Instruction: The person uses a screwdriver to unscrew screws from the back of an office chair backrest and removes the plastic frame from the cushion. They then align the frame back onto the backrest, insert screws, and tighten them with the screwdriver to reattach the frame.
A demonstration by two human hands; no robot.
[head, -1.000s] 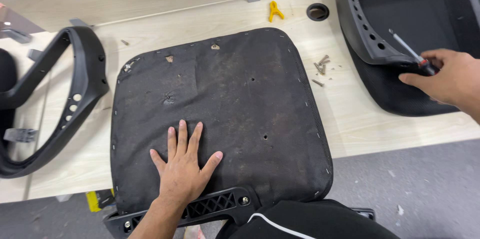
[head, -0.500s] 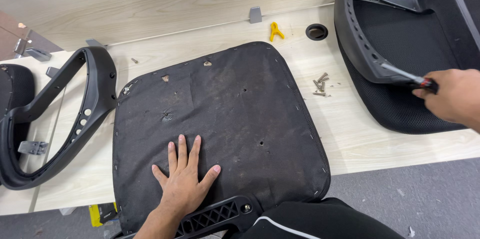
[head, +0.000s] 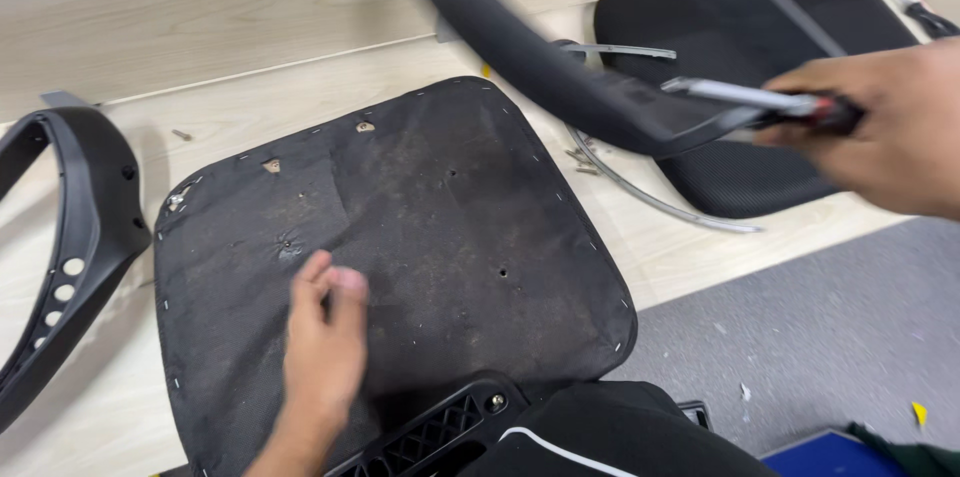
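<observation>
Left hand [head: 322,355] over the near part of the seat base [head: 395,267], fingers loosely curled and drawn together, half open; it holds nothing, and the pictures do not show whether the fingertips [head: 345,282] touch the fabric. Right hand [head: 885,127] at the right edge of view, blurred, closed around the red-and-black handle of a screwdriver [head: 760,99], whose metal shaft points left. The shaft lies against the curved black frame [head: 560,77], which is raised above the table and crosses the upper view; whether the hand also grips the frame cannot be told.

The seat base lies flat on the pale wooden table [head: 200,17], underside up: a rounded square covered in dusty black fabric, stapled along its edge, with small holes and two torn spots near the far edge. Its near edge overhangs a black plastic bracket [head: 440,427]. A seat cushion [head: 760,47] in black mesh lies to the right, beneath the frame. A black armrest [head: 70,257] with round holes lies at the left.
</observation>
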